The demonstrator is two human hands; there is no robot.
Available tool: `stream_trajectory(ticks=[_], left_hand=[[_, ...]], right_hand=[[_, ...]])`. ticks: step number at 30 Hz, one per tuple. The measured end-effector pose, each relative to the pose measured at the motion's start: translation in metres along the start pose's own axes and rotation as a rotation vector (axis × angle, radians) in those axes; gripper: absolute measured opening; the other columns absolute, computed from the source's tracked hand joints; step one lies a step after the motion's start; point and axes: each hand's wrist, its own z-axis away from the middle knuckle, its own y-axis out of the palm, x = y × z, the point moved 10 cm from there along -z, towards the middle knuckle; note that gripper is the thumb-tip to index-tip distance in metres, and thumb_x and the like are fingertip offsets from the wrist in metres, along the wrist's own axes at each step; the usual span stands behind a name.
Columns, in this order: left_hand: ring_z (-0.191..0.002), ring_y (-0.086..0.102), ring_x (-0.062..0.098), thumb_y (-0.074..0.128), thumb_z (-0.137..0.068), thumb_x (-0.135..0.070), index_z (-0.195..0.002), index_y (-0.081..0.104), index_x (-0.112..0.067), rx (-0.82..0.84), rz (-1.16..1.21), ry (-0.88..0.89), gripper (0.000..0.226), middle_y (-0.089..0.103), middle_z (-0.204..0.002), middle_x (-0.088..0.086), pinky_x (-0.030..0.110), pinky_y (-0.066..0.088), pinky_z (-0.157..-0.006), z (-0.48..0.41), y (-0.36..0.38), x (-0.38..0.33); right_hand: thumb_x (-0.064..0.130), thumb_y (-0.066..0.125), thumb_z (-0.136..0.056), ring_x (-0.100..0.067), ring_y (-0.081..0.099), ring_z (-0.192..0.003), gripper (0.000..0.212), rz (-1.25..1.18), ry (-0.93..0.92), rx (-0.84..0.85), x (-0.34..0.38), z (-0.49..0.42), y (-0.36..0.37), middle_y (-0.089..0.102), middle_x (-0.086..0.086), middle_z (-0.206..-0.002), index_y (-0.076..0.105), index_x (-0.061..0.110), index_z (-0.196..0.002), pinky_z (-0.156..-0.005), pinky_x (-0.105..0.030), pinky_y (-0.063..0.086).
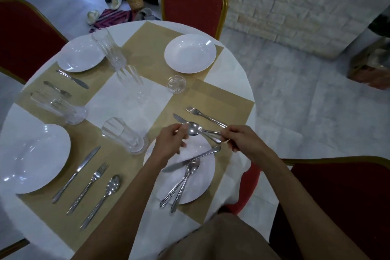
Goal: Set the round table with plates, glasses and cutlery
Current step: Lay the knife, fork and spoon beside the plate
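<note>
Steel spoons (195, 130) are held in a small bunch above the near plate (202, 188). The left hand (169, 142) pinches the bowl end, and the right hand (239, 139) grips the handles. A knife (190, 160) and other cutlery (181, 186) lie on that plate. Beyond, a fork (205, 116) lies on the tan placemat (232, 101) of the round table (232, 65).
</note>
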Motion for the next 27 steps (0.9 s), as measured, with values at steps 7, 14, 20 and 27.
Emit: stream_trajectory(ticks=[7, 14, 20, 27], left_hand=[[-0.058, 0.058, 0.02, 0.066, -0.09, -0.015, -0.079, 0.071, -0.011, -0.04, 0.28, -0.149, 0.012, 0.065, -0.065, 0.007, 0.033, 0.052, -0.057, -0.063, 0.036, -0.018], [-0.056, 0.066, 0.013, 0.078, -0.079, -0.032, -0.079, 0.076, -0.018, -0.063, 0.05, -0.056, 0.014, 0.074, -0.069, 0.002, 0.03, 0.055, -0.059, -0.129, 0.049, -0.038], [-0.079, 0.071, 0.022, 0.079, -0.073, -0.039, -0.087, 0.071, -0.025, -0.062, -0.295, 0.014, 0.022, 0.074, -0.083, 0.001, 0.043, 0.058, -0.082, -0.162, 0.06, -0.031], [-0.104, 0.064, 0.026, 0.076, -0.08, -0.016, -0.124, 0.063, -0.011, 0.007, -0.479, 0.199, 0.046, 0.07, -0.112, 0.011, 0.028, 0.045, -0.091, -0.166, 0.074, -0.059]], right_hand=[[0.017, 0.064, -0.093, -0.01, 0.055, -0.053, 0.013, -0.017, 0.026, -0.135, 0.009, -0.041, -0.028, 0.073, -0.003, -0.08, 0.072, 0.008, -0.09, -0.051, -0.023, 0.042], [0.011, 0.061, -0.095, -0.011, 0.062, -0.057, 0.017, -0.07, 0.095, -0.188, -0.013, -0.074, -0.077, 0.075, -0.011, -0.088, 0.071, -0.002, -0.098, -0.056, -0.025, 0.049], [0.008, 0.066, -0.091, -0.015, 0.063, -0.054, 0.012, -0.084, 0.175, -0.33, -0.035, -0.099, -0.094, 0.073, -0.02, -0.086, 0.071, -0.002, -0.093, -0.046, -0.021, 0.052], [0.011, 0.066, -0.084, -0.024, 0.073, -0.06, 0.012, 0.118, 0.15, -0.448, -0.03, -0.114, -0.097, 0.074, -0.008, -0.07, 0.075, 0.01, -0.075, -0.06, -0.027, 0.06]])
